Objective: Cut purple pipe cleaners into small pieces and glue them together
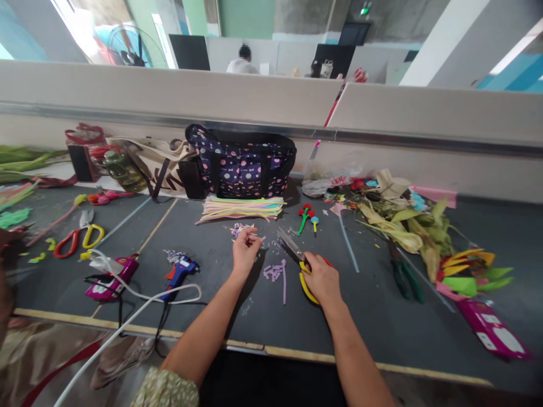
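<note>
My right hand (323, 278) grips a pair of scissors (292, 244) with yellow and red handles, its blades pointing away to the left. My left hand (246, 250) is closed in a pinch. A pale purple bit shows at its fingertips, too small to make out clearly. Just beyond that hand is a small heap of purple and white pieces (238, 229). Between my hands, nearer to me, lie short purple pipe cleaner pieces (271, 272) and a longer purple pipe cleaner stem (284, 288). Farther back rests a bundle of pastel pipe cleaners (241, 208).
A blue glue gun (180, 277), a magenta power strip (111, 278) and a white cable lie left. A second pair of scissors (80, 233) is farther left. A patterned bag (244, 161) stands behind. Pliers (405, 274), dried husks (407, 232) and another magenta strip (492, 330) are right.
</note>
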`<action>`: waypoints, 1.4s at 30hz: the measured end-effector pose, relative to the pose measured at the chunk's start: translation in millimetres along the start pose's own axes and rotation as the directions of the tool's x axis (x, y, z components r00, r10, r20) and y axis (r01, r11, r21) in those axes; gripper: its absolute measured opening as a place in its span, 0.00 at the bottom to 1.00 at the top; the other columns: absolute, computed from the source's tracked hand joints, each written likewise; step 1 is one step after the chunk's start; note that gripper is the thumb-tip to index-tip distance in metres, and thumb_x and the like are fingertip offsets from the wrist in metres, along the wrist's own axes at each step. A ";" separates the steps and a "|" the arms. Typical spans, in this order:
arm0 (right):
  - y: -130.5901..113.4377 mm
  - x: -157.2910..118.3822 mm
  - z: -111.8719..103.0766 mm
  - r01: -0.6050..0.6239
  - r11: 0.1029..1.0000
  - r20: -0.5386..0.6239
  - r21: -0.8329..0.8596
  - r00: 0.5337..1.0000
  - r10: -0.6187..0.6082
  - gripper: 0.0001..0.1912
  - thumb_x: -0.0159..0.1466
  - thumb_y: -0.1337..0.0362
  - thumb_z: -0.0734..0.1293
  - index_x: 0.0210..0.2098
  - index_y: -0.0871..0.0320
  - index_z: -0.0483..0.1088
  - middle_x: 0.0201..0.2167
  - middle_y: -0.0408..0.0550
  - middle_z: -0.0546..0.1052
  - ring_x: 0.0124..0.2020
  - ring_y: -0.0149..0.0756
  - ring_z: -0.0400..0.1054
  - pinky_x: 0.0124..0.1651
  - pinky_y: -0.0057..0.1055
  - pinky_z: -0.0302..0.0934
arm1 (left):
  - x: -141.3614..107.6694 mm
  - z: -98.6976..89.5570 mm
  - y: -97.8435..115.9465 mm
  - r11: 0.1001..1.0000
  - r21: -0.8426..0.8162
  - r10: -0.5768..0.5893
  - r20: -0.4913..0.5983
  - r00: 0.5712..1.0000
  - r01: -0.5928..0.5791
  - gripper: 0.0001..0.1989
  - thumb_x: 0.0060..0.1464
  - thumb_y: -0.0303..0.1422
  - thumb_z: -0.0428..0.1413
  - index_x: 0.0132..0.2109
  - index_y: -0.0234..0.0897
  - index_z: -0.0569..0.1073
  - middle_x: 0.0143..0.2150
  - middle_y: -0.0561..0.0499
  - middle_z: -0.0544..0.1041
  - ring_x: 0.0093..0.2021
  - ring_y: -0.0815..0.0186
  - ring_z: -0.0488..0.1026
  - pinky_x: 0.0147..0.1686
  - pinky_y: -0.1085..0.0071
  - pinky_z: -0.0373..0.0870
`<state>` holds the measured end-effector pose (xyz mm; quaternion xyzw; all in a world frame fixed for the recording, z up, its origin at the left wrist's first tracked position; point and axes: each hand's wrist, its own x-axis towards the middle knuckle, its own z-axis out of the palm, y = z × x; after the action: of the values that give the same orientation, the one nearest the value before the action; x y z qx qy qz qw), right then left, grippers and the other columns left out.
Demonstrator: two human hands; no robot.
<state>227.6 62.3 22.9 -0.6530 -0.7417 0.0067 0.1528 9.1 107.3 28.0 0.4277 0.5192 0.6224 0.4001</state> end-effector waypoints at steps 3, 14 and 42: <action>1.2 0.1 -0.6 0.033 0.999 -0.001 0.020 0.999 -0.033 0.15 0.56 0.68 0.64 0.43 0.51 0.67 0.34 0.41 0.72 0.30 0.29 0.65 0.30 0.25 0.48 | -1.5 1.3 1.1 1.000 0.018 0.011 0.010 1.000 -0.011 0.16 0.42 0.31 0.60 0.42 0.36 0.70 0.24 0.56 0.71 0.24 0.72 0.67 0.29 0.75 0.62; -5.2 -0.6 -4.0 0.110 0.990 0.033 0.092 0.993 -0.114 0.17 0.55 0.69 0.63 0.45 0.51 0.68 0.34 0.42 0.73 0.34 0.30 0.66 0.33 0.25 0.51 | 0.8 -2.2 4.7 0.868 -0.361 -0.330 0.099 0.939 0.343 0.20 0.36 0.34 0.66 0.38 0.33 0.74 0.28 0.53 0.73 0.22 0.76 0.66 0.24 0.78 0.64; -10.6 -2.8 -1.9 0.165 0.979 0.015 0.116 0.986 -0.167 0.20 0.57 0.68 0.62 0.50 0.52 0.66 0.38 0.45 0.73 0.37 0.32 0.67 0.36 0.25 0.56 | -12.4 8.2 8.5 0.911 -0.260 -0.266 0.228 0.937 0.322 0.08 0.40 0.33 0.61 0.27 0.34 0.71 0.22 0.55 0.70 0.21 0.74 0.65 0.25 0.75 0.63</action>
<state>218.1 57.7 26.3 -0.5789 -0.7938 0.0446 0.1809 20.3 96.8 35.7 0.3372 0.4398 0.5817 0.5954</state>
